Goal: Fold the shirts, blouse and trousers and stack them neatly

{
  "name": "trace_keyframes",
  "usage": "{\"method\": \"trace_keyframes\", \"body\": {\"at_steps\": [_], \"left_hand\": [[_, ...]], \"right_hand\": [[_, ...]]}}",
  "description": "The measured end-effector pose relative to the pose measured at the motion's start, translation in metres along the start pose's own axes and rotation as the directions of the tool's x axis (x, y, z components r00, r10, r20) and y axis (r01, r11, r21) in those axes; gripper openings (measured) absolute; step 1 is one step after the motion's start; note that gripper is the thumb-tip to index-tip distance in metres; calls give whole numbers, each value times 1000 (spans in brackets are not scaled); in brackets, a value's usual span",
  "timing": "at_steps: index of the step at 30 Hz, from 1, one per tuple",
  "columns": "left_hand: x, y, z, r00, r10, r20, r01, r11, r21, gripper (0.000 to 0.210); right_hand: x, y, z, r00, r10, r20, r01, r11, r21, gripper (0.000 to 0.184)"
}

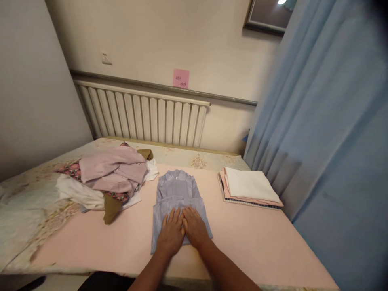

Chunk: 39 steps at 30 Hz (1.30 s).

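Note:
A blue-grey striped shirt lies partly folded in front of me, its collar at the far end and its lower part turned up over the body. My left hand rests flat on the folded part, fingers stretched out. Beside it, my right hand also presses flat on the shirt, and the two hands touch near the index fingers. Neither hand grips the cloth. The fabric under both palms is hidden.
A loose heap of clothes lies on the left, pale pink on top. Folded clothes are stacked at the right, near a blue curtain. Underneath is a pink cloth over a floral cover. A radiator stands behind.

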<state>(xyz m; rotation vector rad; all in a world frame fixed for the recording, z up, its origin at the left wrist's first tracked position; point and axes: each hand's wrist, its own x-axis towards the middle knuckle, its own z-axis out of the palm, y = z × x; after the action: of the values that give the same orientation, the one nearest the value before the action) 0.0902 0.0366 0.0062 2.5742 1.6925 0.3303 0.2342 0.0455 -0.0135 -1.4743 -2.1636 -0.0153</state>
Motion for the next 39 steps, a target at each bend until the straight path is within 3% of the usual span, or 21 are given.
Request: {"method": "trace_keyframes", "body": {"at_steps": [12, 25, 32, 36, 39], "left_hand": [[1, -12, 12, 999, 21, -30, -21, 1000, 5, 54], [4, -64, 3, 990, -115, -77, 121, 990, 67, 57], [14, -79, -2, 979, -193, -65, 199, 974, 109, 56], [18, -74, -12, 941, -320, -110, 331, 937, 114, 54], [20, -49, -17, 927, -318, -197, 343, 933, 108, 52]], "right_hand": [[2, 17, -1, 996, 92, 10, -91, 991, -103, 46], [2, 13, -4, 994, 107, 14, -105, 990, -90, 47], [2, 13, -4, 993, 115, 11, -113, 990, -80, 47], [3, 12, -4, 992, 127, 5, -126, 990, -66, 47], [3, 11, -5, 992, 129, 3, -129, 990, -65, 46]]}}
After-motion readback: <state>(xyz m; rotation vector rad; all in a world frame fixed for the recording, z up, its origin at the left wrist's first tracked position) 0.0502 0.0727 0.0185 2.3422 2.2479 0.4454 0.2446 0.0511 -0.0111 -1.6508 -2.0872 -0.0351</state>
